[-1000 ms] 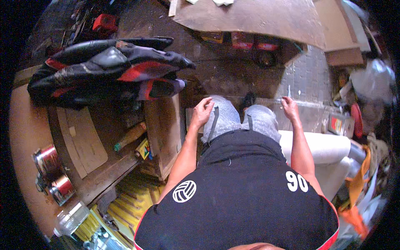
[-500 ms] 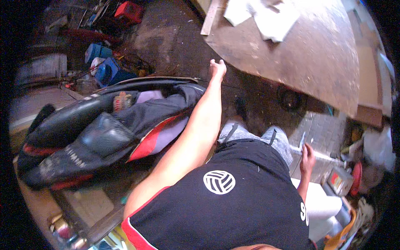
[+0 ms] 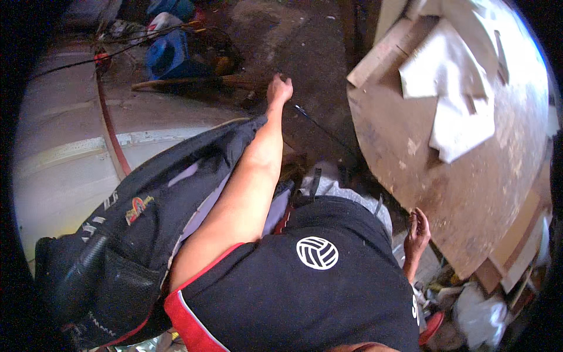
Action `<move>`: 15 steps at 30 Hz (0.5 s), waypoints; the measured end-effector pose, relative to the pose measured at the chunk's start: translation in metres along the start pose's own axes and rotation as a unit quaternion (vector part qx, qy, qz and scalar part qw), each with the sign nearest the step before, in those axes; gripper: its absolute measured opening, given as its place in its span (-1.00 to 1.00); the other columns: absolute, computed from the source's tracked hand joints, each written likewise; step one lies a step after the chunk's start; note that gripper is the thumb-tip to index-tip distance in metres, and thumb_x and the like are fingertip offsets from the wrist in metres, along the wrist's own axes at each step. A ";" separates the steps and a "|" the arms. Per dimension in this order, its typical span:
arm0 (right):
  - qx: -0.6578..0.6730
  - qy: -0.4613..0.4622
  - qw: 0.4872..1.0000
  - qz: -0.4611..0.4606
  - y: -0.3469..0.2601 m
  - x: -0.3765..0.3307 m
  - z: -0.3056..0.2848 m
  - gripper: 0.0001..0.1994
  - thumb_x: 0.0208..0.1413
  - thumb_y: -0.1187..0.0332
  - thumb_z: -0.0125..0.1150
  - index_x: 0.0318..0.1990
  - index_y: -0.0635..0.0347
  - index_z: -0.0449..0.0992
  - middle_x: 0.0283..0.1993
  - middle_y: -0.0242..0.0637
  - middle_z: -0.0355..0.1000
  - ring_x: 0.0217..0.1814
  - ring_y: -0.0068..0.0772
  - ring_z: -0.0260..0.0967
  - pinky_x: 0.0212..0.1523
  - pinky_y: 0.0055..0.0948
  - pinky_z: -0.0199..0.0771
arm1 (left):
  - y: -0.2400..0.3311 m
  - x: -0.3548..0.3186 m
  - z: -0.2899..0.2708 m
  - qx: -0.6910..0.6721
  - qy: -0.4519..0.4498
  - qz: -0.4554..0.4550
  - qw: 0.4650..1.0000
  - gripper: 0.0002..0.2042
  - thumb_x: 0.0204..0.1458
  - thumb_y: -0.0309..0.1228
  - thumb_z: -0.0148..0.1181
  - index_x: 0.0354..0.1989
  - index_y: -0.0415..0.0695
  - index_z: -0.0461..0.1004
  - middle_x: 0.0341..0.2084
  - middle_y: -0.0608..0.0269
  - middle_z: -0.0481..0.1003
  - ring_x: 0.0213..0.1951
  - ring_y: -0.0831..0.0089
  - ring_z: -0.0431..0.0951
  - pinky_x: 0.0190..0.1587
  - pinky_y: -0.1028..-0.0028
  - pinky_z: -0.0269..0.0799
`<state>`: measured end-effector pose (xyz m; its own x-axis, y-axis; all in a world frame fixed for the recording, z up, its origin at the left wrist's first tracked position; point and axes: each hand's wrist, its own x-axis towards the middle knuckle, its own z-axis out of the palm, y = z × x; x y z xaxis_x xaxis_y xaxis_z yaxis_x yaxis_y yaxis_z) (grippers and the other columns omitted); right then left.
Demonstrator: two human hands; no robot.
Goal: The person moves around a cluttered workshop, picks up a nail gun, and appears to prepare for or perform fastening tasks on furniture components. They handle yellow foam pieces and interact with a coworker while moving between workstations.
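Observation:
My left arm reaches far forward and my left hand (image 3: 279,90) hovers low over the dark dirt floor with its fingers curled in. A thin black cord (image 3: 321,128) runs across the floor from just under that hand. A wooden stick (image 3: 187,83) lies to its left. My right hand (image 3: 417,227) hangs by my side, fingers loosely bent, close to the rim of a big round wooden board (image 3: 469,193). Whether it holds anything is unclear. A black jacket with red trim (image 3: 129,234) lies under my left arm.
White sheets (image 3: 451,88) and a wooden plank (image 3: 381,58) lie on the board. Blue containers (image 3: 170,53) stand at the far left by a red hose (image 3: 112,138) and a pale slab (image 3: 64,170). Clutter and bags (image 3: 478,311) crowd the lower right.
My head has turned further left and down. My left arm has stretched further out over the jacket toward the floor. My right hand stays low beside the board.

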<state>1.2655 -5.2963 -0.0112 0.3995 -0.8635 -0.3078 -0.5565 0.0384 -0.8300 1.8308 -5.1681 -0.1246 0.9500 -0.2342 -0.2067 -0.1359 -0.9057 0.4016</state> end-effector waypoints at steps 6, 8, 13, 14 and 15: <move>-0.172 -0.119 0.971 -0.120 -0.068 0.093 0.020 -0.75 0.16 0.38 0.10 -0.03 0.24 0.47 -0.15 -0.14 0.49 -0.13 -0.37 0.45 -0.09 -0.43 0.42 | -0.092 0.038 0.021 0.065 -0.058 -0.071 0.994 -0.47 0.05 -0.06 -0.01 0.12 -0.15 0.29 0.03 -0.13 0.38 0.07 -0.04 0.37 0.11 0.15 0.29; -0.182 -0.147 0.965 -0.117 -0.112 0.107 0.038 -0.75 0.16 0.37 0.10 -0.05 0.26 0.47 -0.15 -0.14 0.49 -0.15 -0.36 0.47 -0.11 -0.42 0.43 | -0.132 0.048 0.042 0.087 -0.146 -0.095 0.981 -0.51 0.06 -0.07 -0.01 0.06 -0.17 0.36 0.04 -0.09 0.38 0.07 -0.03 0.38 0.11 0.13 0.30; -0.258 -0.195 0.939 -0.116 -0.190 0.151 0.108 -0.74 0.13 0.40 0.13 -0.05 0.29 0.47 -0.16 -0.10 0.50 -0.18 -0.25 0.49 -0.15 -0.35 0.46 | -0.241 0.006 0.101 0.196 -0.377 -0.110 0.898 -0.66 0.03 -0.20 0.06 -0.16 -0.19 0.54 -0.04 -0.05 0.45 0.01 0.08 0.45 0.01 0.20 0.36; -0.255 -0.197 0.939 -0.122 -0.194 0.157 0.125 -0.74 0.12 0.40 0.14 -0.05 0.28 0.48 -0.16 -0.11 0.50 -0.17 -0.27 0.49 -0.15 -0.36 0.46 | -0.251 -0.013 0.111 0.151 -0.358 -0.143 0.910 -0.62 0.02 -0.19 0.07 -0.08 -0.17 0.51 -0.01 0.00 0.44 0.04 0.10 0.44 0.04 0.21 0.35; -0.223 -0.200 0.948 -0.109 -0.202 0.161 0.134 -0.74 0.12 0.41 0.15 -0.05 0.27 0.48 -0.17 -0.12 0.51 -0.16 -0.29 0.49 -0.15 -0.36 0.46 | -0.336 -0.014 0.161 0.204 -0.394 -0.095 0.891 -0.59 0.01 -0.15 0.09 -0.04 -0.14 0.49 0.02 0.04 0.42 0.09 0.17 0.40 0.10 0.23 0.31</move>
<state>1.5397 -5.3755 0.0444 0.7356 -0.5629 -0.3768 -0.6453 -0.4132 -0.6426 1.8176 -4.9173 -0.4004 0.4959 -0.0923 -0.8635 -0.2369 -0.9710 -0.0323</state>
